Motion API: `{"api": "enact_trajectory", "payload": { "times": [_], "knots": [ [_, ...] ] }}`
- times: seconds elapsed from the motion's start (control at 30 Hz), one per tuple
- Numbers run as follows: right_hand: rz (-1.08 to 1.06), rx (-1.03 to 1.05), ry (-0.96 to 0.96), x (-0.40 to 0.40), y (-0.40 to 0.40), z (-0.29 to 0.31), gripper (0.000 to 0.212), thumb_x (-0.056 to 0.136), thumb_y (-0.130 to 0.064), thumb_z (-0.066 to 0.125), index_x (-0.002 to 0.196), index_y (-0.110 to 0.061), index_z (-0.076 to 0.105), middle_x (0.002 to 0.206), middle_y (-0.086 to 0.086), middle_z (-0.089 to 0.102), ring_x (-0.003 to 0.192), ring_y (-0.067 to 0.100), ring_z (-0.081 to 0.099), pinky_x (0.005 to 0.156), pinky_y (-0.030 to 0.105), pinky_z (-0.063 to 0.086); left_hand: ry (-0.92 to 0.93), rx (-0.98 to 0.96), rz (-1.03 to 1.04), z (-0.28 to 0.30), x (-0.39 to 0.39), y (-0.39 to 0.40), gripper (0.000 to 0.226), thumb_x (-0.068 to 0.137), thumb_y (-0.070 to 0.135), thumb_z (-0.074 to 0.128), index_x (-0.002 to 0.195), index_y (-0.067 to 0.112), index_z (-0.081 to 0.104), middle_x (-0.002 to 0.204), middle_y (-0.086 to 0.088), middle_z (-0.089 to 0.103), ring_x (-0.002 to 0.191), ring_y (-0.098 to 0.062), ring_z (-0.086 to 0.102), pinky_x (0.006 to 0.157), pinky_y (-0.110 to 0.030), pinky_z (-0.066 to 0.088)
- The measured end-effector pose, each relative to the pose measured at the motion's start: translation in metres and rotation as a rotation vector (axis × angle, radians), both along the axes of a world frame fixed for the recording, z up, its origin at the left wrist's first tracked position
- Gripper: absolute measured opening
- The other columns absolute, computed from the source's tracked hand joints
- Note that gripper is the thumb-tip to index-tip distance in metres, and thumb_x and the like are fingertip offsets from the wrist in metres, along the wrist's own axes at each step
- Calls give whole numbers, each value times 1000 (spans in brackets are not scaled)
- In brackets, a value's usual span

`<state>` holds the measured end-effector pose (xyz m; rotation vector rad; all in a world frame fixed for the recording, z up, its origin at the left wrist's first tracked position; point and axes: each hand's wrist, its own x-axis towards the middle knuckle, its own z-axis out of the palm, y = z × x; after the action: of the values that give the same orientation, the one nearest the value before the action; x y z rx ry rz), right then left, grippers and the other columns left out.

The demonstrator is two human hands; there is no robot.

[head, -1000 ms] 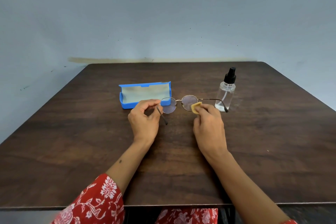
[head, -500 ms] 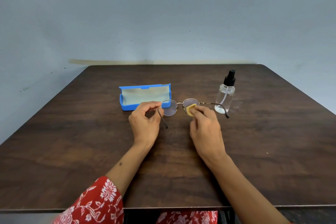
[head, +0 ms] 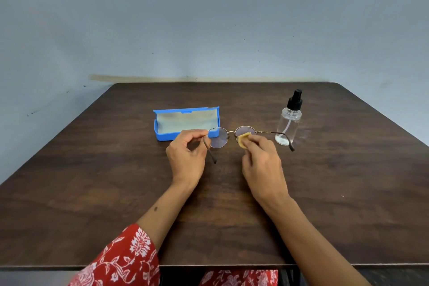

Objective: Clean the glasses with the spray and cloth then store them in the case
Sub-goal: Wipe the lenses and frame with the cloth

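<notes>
Thin metal round-lens glasses (head: 220,138) are held above the dark wooden table (head: 92,181) with both arms unfolded. My left hand (head: 186,157) pinches the frame at its left hinge. My right hand (head: 261,161) presses a small yellow cloth (head: 243,139) against the right lens. The blue case (head: 183,123) lies open behind my left hand, its pale lining showing. The clear spray bottle (head: 288,123) with a black pump top stands upright to the right of the glasses, behind the right arm of the frame.
A grey wall rises just behind the table's far edge. The table's near edge runs below my forearms, with red patterned fabric on my left sleeve (head: 125,258) and lap.
My right hand with the cloth has shifted slightly left and down across the right lens. The left hand keeps its pinch on the frame.
</notes>
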<state>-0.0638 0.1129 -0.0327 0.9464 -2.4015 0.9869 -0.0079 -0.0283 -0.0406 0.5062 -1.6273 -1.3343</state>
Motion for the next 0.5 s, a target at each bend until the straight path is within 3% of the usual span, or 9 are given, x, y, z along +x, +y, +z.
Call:
{"api": "enact_trajectory", "payload": {
  "times": [0.17,0.3,0.5],
  "knots": [
    [-115,-46,-47,-8,3,0,34,83,6,52,114,1,63,120,13,58,111,29,51,90,34,44,0,4,-6,0,0,1,28,76,-2,71,80,26,70,84,-7,70,84,-28,68,79,-51,56],
    [-14,-36,11,-1,-1,1,33,81,9,55,113,4,63,117,17,60,106,31,54,87,34,45,-4,-6,-4,0,0,0,28,76,-2,71,80,26,70,85,-7,70,85,-28,69,80,-50,56],
    [-71,-84,-21,-5,1,1,33,82,8,54,113,1,64,118,14,60,108,29,53,87,32,44,-11,-14,-10,2,-1,3,31,76,-3,70,78,28,70,82,-4,70,83,-28,69,80,-51,56]
  ]
}}
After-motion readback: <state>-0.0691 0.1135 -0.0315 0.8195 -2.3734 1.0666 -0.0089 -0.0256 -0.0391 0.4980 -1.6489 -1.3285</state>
